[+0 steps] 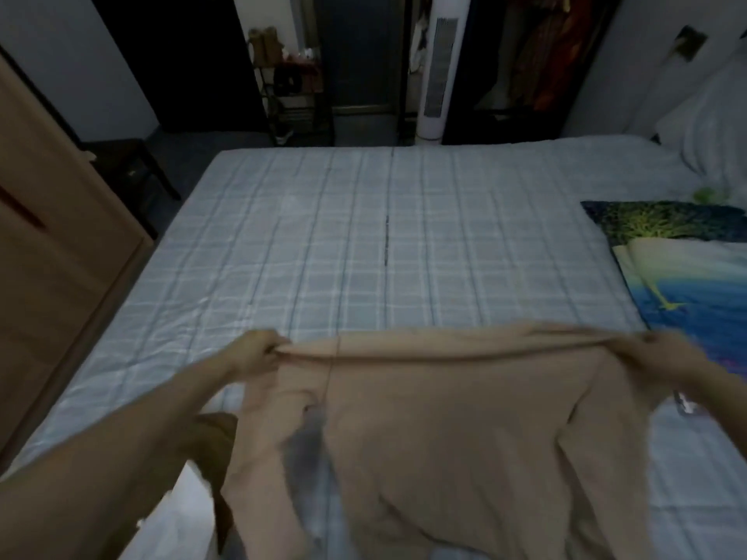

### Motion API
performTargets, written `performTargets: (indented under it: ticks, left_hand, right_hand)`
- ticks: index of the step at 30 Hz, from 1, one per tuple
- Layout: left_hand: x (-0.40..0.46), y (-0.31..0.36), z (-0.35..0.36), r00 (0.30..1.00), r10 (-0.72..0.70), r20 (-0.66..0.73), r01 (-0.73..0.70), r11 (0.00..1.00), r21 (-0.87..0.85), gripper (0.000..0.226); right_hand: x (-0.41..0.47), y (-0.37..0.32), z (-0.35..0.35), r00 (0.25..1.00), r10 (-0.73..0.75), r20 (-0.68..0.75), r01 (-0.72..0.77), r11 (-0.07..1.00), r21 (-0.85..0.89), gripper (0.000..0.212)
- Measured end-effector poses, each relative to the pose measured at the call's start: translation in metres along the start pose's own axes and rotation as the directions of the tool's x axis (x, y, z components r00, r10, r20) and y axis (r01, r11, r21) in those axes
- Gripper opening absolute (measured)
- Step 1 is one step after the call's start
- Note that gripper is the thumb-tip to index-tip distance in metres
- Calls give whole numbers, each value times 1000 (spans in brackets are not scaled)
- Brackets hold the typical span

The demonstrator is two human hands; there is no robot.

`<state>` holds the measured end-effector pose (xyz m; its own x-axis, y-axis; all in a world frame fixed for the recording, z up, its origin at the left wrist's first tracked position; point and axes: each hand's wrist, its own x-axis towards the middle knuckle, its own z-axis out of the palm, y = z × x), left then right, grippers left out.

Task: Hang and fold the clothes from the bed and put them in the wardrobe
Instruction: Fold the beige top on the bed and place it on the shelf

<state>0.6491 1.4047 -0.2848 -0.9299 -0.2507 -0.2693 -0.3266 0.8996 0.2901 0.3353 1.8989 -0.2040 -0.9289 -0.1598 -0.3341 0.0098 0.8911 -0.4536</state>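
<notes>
Both hands grip the top edge of a tan garment (444, 418) and stretch it out flat over the near part of the bed (323, 244): left hand (258, 351) pinches the left corner with curled fingers, right hand (667, 353) clutches the right corner, blurred. Garment hangs down toward the near edge of the checked sheet. A colourful printed cloth (687, 268) lies on the bed at right, pillows (711, 127) far right, wooden wardrobe (48, 256) at left.
</notes>
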Motion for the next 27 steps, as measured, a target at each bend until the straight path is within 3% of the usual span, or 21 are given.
performTargets:
  ticks: [3, 6, 10, 15, 18, 21, 22, 23, 27]
  left_hand:
    - [58, 37, -98, 982, 115, -150, -112, 993, 30, 9]
    - [91, 57, -173, 883, 220, -415, -165, 972, 165, 16]
    - [99, 64, -231, 770, 345, -537, -204, 930, 305, 21]
    - [57, 60, -221, 763, 429, -483, -267, 891, 368, 26]
    - [36, 42, -179, 766, 428, -479, -252, 887, 388, 43]
    - [11, 18, -96, 793, 414, -448, -251, 890, 380, 53]
    - [1, 9, -60, 815, 409, -411, -258, 891, 374, 58]
    - [-11, 0, -23, 839, 405, -363, -269, 889, 371, 64]
    - [-75, -26, 125, 919, 372, -130, -323, 899, 295, 75]
  right_hand:
    - [47, -49, -57, 965, -40, -261, 79, 987, 140, 45]
    - [87, -81, -108, 845, -47, -533, 223, 937, 271, 40]
    - [89, -97, -143, 774, -104, -624, 368, 877, 310, 31]
    - [37, -78, -128, 730, -352, -586, 545, 817, 188, 21]
    - [-8, -48, -94, 758, -409, -508, 533, 837, 121, 12]
    - [-40, 5, -30, 792, -437, -427, 491, 871, 21, 26]
    - [-52, 27, -3, 804, -460, -377, 492, 871, -15, 20]
    - [-62, 50, 25, 820, -483, -308, 498, 867, -34, 9]
    - [-97, 151, 134, 865, -501, -44, 495, 863, -97, 27]
